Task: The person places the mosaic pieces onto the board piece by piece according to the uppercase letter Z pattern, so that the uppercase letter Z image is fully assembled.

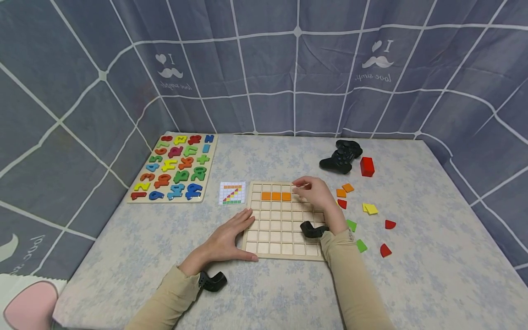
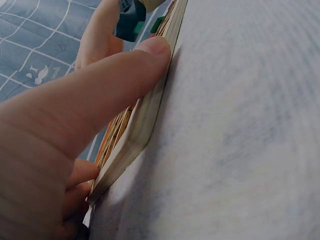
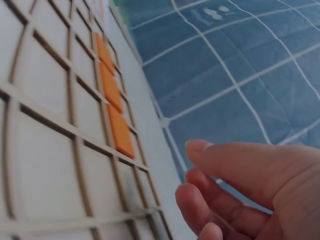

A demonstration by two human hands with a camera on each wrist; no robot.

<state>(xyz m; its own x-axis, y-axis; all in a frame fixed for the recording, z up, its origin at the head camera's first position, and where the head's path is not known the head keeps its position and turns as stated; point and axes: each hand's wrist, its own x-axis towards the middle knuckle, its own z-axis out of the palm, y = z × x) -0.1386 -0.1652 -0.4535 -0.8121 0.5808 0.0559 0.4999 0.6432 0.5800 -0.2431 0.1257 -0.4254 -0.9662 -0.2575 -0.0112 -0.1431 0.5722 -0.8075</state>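
Note:
A wooden grid board [image 1: 264,250] lies on the table, with three orange square tiles [image 1: 276,196] side by side in its second row from the far edge. My left hand [image 1: 224,238] rests at the near left corner, its thumb along the near edge and its extended fingers against the left side. In the left wrist view the thumb [image 2: 115,80] touches the board's rim. Over the far right part of the grid is my right hand [image 1: 315,191], just right of the orange row. The right wrist view shows its thumb and fingertips apart, with no tile visible between them.
Left of the board lies a printed pattern card [image 1: 232,193], and farther left a number puzzle [image 1: 173,167]. To the right are loose orange [image 1: 348,187], yellow [image 1: 371,209], green [image 1: 361,246] and red pieces [image 1: 385,250]. Behind them are a black game controller [image 1: 341,156] and a red block [image 1: 367,167].

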